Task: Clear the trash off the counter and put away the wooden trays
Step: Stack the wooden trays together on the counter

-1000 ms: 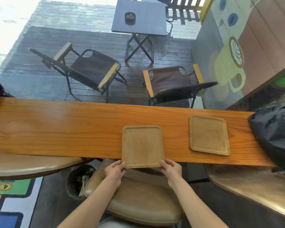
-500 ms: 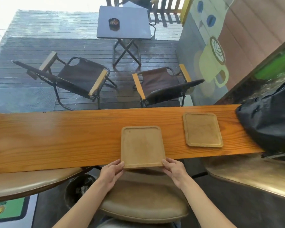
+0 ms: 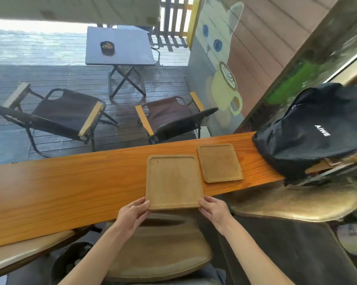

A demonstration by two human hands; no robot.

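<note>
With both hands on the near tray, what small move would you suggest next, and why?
Probably carry the held tray a little right and set it on the second tray, so both go away as one stack. The left hand and right hand already grip its near corners, it overhangs the counter edge, and the second tray lies close beside it.

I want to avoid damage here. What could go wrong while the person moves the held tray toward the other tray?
1. The held tray is gripped only at its near corners by the left hand and right hand, so it may tip or slip.
2. It sits very close to the second tray and may knock it toward the black bag.
</note>
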